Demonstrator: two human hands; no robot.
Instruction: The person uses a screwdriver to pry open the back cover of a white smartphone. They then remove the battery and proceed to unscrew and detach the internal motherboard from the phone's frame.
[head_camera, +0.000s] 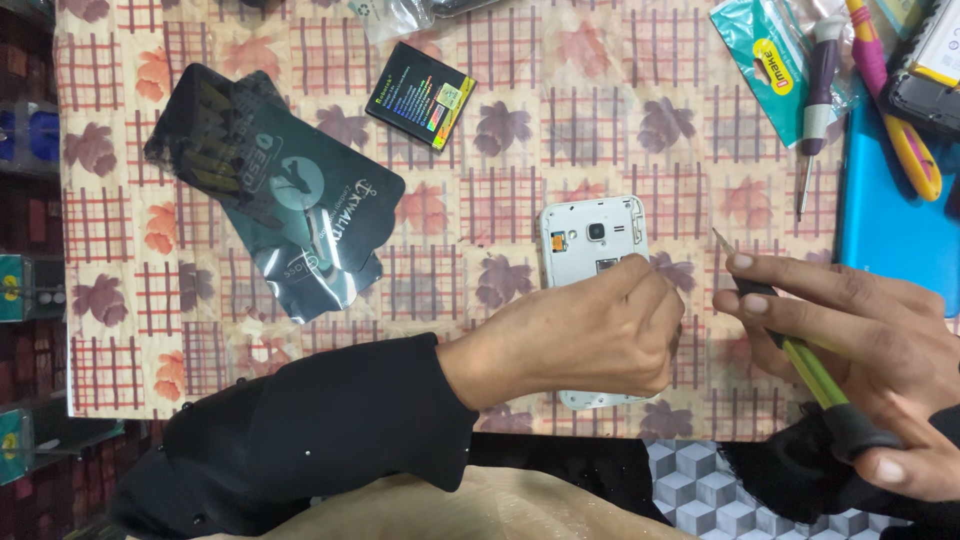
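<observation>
Far left on the tabletop (120, 330), under a leaf-and-check patterned cloth: two dark glossy pouches (275, 190) overlapping, well apart from the work; just beyond them one small black battery (420, 95) lying flat.

At centre, one white phone (592, 245) with its back cover off, camera end away from the body, lower half hidden beneath the left hand (590, 340); left fingers (640, 275) curled and pinched down at the open battery bay, whether gripping a small part or only pressing cannot be told.

To the right, right hand (850, 330) closed around one green-shafted, black-handled tool (800, 355), thin metal tip raised just beside the phone's edge, not touching it.

As a judgement on doing this well: better to keep the phone pinned flat with the left hand, bring the tip in low and shallow rather than steep, and lever gently, since a slip could gouge the plastic frame or jab the steadying fingers.

Far right: one purple-handled screwdriver (815, 100), one pink-and-yellow tool (895, 110), one teal packet (765, 60), one blue slab (895, 220); one more device (925, 80) partly cut off at the corner.
</observation>
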